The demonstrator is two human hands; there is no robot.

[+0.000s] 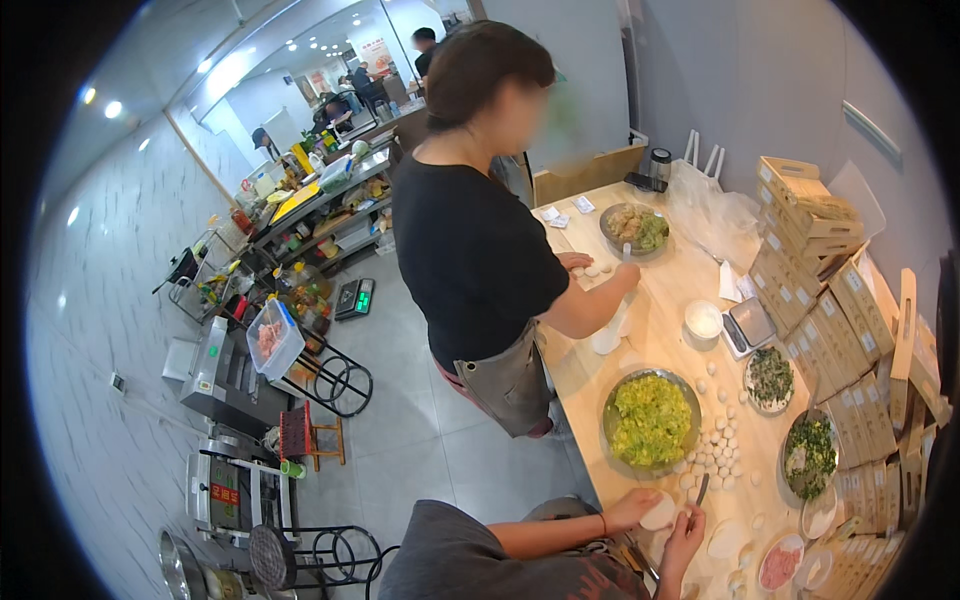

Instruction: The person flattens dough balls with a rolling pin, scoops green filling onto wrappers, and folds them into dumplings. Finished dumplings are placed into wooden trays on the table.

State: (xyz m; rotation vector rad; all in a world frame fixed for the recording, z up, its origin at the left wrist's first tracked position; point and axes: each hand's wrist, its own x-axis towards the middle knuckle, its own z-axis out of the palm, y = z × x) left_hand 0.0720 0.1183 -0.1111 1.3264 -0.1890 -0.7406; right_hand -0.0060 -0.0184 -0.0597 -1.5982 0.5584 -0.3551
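My left hand [636,511] holds a flat round dough wrapper [658,513] by its edge, over the near side of the wooden table [574,367]. Close beside it, my right hand [684,534] grips a thin dark utensil [703,489] pointing up from the fingers; its exact kind is unclear. Just beyond lies a cluster of small white dough pieces [720,450]. A large metal bowl [698,401] of yellow-green filling [651,420] stands next to them. Another pale wrapper [726,538] rests on the table near my right hand.
A co-worker in a black top [472,255] works at the table with both hands by dough pieces. Bowls of green filling [808,457], a plate of pink meat [781,564] and a small scale [750,326] stand near stacked wooden boxes [862,420]. Stools [274,556] stand on the floor.
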